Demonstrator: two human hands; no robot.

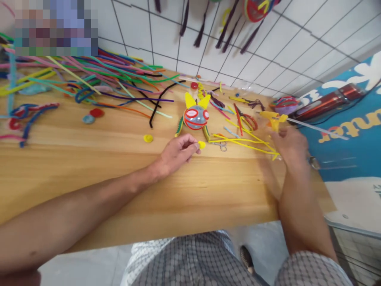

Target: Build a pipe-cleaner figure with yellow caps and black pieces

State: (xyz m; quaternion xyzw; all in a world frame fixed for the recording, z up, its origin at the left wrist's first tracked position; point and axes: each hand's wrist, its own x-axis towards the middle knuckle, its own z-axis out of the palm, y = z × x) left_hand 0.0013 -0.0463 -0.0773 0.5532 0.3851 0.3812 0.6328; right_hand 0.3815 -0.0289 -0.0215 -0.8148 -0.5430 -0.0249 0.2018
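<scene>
My left hand (181, 153) pinches a small yellow coil (202, 145) between thumb and fingertips, just above the wooden table. Right behind it stands a craft figure (196, 118) with a clear, round body, yellow pointed ears, red-rimmed eyes and green-and-yellow legs. My right hand (291, 145), slightly blurred, is wrapped round the handle of a yellow glue gun (272, 117); a pale glue stick (318, 129) juts from its back. A second yellow coil (148, 138) lies flat to the left of my left hand.
Many coloured pipe cleaners (119, 75) are heaped at the back left. Yellow pipe cleaners (247, 142), small scissors (222, 146) and red-handled pliers (247, 121) lie between my hands. A red flask (330, 103) rests at the right. Red and blue coils (95, 113) sit further left.
</scene>
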